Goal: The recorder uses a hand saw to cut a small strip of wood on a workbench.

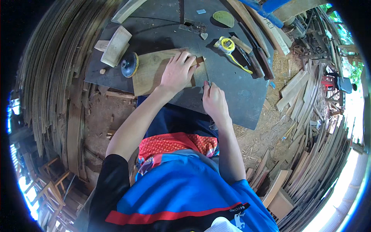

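My left hand (177, 72) is closed over a small brown wood piece (199, 60), pressing it down on a flat wooden board (148, 73). The end of the piece sticks out past my fingertips. In my right hand (215, 101) is a slim metal file-like tool (207, 73), its exact kind not plain. It points away from me, and its far part lies against or right beside the wood piece's end; contact cannot be made out. Pale dust lies near the piece. The board rests near the front edge of a dark table (239, 102).
Left of the board are a round black disc (130, 64) and a shaped wood block (116, 46). A yellow tape measure (226, 45) and long-handled tools (255, 63) lie right. An upright saw blade (181, 11) stands at the back. Stacked planks (58, 58) flank the table.
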`<state>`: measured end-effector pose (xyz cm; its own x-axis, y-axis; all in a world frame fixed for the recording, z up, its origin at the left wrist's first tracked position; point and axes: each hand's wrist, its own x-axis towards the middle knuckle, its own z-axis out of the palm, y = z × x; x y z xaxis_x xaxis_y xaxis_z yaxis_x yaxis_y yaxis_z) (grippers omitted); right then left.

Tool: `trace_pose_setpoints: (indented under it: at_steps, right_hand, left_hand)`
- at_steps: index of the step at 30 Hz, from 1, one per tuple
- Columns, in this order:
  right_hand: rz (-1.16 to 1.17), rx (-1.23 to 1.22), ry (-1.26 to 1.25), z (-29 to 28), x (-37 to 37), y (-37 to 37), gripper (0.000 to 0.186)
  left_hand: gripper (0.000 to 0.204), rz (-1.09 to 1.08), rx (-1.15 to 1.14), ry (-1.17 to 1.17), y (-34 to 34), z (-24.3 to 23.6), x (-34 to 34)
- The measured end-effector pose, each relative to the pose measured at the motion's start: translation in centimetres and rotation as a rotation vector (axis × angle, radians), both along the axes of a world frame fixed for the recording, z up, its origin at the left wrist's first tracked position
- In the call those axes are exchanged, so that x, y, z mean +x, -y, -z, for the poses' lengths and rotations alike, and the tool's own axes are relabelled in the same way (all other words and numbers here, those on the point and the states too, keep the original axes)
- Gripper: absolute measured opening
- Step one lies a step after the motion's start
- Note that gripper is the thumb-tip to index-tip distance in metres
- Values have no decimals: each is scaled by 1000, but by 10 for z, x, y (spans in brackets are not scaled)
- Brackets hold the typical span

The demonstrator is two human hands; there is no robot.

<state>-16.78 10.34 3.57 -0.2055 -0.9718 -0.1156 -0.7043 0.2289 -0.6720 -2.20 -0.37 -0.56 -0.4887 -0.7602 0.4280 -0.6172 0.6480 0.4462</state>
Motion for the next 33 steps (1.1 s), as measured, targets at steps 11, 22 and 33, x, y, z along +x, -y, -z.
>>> trace_pose_setpoints:
  at_steps: [11,22,33]
  right_hand:
    - [-54,91,-15,-14,-9,-9,37]
    - [-36,51,-47,0,-1,26,33]
    - [-184,-62,-172,-4,-12,21,33]
  left_hand:
    - [25,-81,4,83,-3,-7,2]
    - [19,-68,4,75,-4,-7,2]
    - [15,-50,-41,-18,3,-5,4]
